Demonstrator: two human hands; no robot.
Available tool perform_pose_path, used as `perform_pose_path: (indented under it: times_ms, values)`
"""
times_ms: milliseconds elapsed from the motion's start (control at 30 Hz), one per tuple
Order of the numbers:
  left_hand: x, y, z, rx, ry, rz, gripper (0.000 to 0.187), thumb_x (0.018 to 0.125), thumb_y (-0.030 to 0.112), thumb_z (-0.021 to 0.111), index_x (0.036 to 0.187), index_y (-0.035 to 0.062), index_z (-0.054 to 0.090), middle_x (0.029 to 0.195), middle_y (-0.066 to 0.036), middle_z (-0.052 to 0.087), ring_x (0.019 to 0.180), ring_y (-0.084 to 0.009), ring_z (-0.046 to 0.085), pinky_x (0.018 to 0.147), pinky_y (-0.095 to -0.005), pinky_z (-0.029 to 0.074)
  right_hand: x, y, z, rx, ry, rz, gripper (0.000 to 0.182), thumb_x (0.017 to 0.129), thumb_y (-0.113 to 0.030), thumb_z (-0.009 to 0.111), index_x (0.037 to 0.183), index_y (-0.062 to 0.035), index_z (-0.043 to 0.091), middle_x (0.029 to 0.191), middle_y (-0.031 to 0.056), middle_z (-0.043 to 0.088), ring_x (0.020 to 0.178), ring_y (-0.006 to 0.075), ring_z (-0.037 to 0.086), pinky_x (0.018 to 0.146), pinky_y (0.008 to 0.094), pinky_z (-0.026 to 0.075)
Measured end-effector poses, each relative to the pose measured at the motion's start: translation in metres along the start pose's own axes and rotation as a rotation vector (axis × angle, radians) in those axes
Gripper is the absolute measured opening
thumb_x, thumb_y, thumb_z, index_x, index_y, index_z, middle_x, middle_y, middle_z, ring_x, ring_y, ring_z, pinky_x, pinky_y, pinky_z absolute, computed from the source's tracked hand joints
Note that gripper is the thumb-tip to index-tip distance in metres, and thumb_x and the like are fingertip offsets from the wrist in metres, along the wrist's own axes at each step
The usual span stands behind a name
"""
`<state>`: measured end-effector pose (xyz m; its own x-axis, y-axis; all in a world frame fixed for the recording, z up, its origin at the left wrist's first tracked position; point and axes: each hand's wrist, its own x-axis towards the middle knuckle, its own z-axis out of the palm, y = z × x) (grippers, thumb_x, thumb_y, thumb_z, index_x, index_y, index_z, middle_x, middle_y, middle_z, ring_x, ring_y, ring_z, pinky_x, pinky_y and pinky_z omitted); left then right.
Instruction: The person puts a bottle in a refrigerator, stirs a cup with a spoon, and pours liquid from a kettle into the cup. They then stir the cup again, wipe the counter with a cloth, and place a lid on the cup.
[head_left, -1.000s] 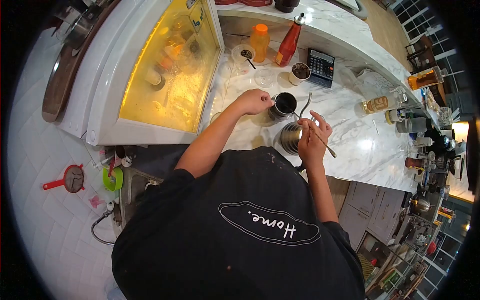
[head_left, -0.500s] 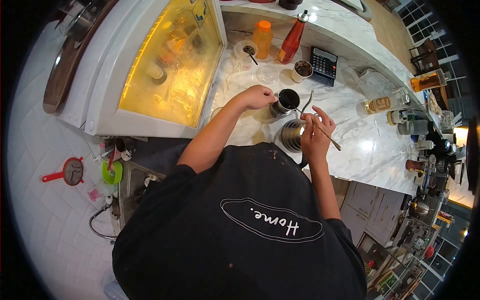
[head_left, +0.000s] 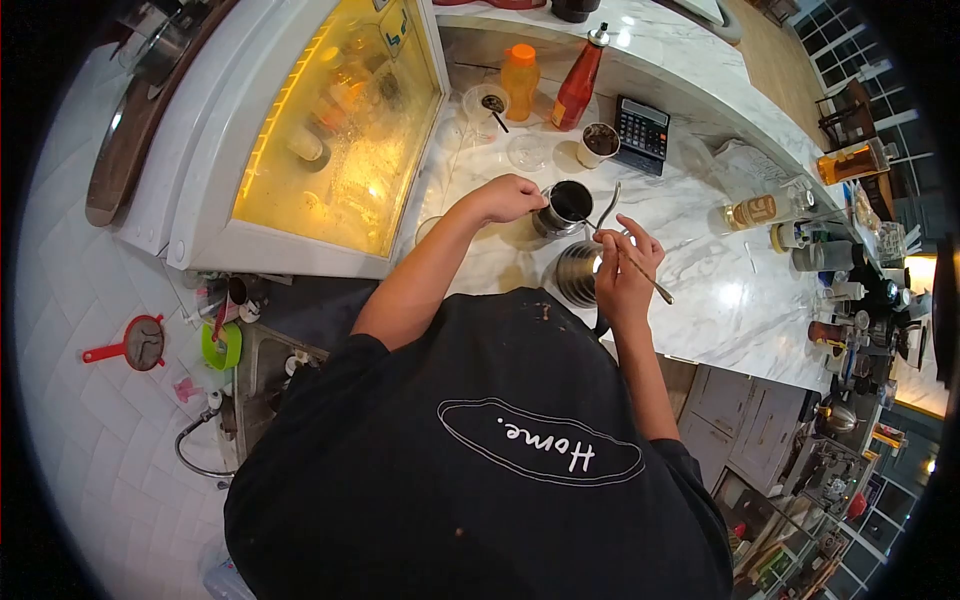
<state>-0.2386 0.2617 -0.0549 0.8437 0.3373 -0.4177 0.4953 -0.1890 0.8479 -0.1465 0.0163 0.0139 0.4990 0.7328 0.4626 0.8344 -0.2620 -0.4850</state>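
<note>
A metal cup [head_left: 570, 201] with dark contents stands on the marble counter [head_left: 720, 280]. My left hand [head_left: 512, 198] pinches the cup at its left rim. Between the fingers of my right hand [head_left: 628, 262] is a long thin spoon [head_left: 648, 275], its far end reaching into the cup. Just below the cup, a ribbed steel kettle [head_left: 577, 274] with a curved spout stands beside my right hand. Above the cup sit a paper cup of dark contents [head_left: 600, 142] and a clear plastic lid [head_left: 529, 152].
A calculator [head_left: 641, 134], a red bottle [head_left: 579, 85] and an orange bottle [head_left: 520, 83] stand toward the back. A glass-fronted lit fridge [head_left: 345, 130] is on the left. More bottles, including a clear one [head_left: 765, 207], line the right side.
The view has shifted slightly. Both hands remain at the metal cup, and the spoon has changed its angle a little in my right hand.
</note>
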Motion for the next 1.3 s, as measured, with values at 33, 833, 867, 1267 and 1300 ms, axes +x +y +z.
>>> perform_pose_path:
  times_ms: [33, 833, 867, 1267, 1300]
  values:
    - [0.001, -0.001, 0.001, -0.007, 0.013, 0.014, 0.031, 0.094, 0.034, 0.071, 0.099, 0.0032, 0.077, 0.086, -0.007, 0.071, 0.08, -0.0162, 0.06, 0.074, -0.0336, 0.05, 0.0, 0.0, 0.0, -0.001, -0.005, -0.001, 0.017, 0.103, -0.009, 0.058, 0.095, -0.0068, 0.072, 0.098, 0.0012, 0.075, 0.124, 0.026, 0.062, 0.103, 0.0464, 0.034]
    - [0.002, 0.002, 0.0, -0.062, 0.002, -0.038, 0.029, 0.098, 0.031, 0.068, 0.097, 0.0026, 0.076, 0.091, -0.004, 0.071, 0.087, -0.0128, 0.061, 0.08, -0.0298, 0.049, 0.018, 0.001, -0.006, 0.017, -0.083, -0.061, 0.009, 0.099, -0.008, 0.062, 0.099, -0.0091, 0.071, 0.099, 0.0, 0.073, 0.125, 0.023, 0.06, 0.107, 0.0509, 0.032]
    - [0.003, 0.002, 0.0, -0.059, 0.004, -0.042, 0.029, 0.098, 0.031, 0.068, 0.096, 0.0024, 0.076, 0.091, -0.004, 0.071, 0.087, -0.0126, 0.061, 0.08, -0.0297, 0.049, 0.018, 0.002, -0.006, 0.015, -0.082, -0.058, 0.009, 0.099, -0.009, 0.062, 0.099, -0.0091, 0.071, 0.099, -0.0001, 0.073, 0.125, 0.0229, 0.06, 0.107, 0.051, 0.032]
    - [-0.003, 0.007, 0.0, -0.045, 0.012, -0.005, 0.03, 0.094, 0.032, 0.07, 0.093, 0.002, 0.076, 0.084, -0.006, 0.071, 0.08, -0.0152, 0.061, 0.075, -0.032, 0.05, 0.015, 0.001, -0.007, 0.028, -0.08, -0.014, 0.009, 0.1, -0.009, 0.061, 0.1, -0.0088, 0.07, 0.101, 0.0007, 0.073, 0.124, 0.0245, 0.061, 0.108, 0.0501, 0.031]
    - [-0.003, 0.006, 0.0, -0.041, 0.012, 0.001, 0.03, 0.094, 0.032, 0.07, 0.093, 0.002, 0.076, 0.084, -0.006, 0.071, 0.081, -0.0151, 0.061, 0.076, -0.032, 0.05, 0.015, 0.0, -0.008, 0.035, -0.074, -0.011, 0.009, 0.1, -0.009, 0.061, 0.1, -0.0085, 0.07, 0.101, 0.0009, 0.073, 0.123, 0.0246, 0.061, 0.108, 0.0498, 0.031]
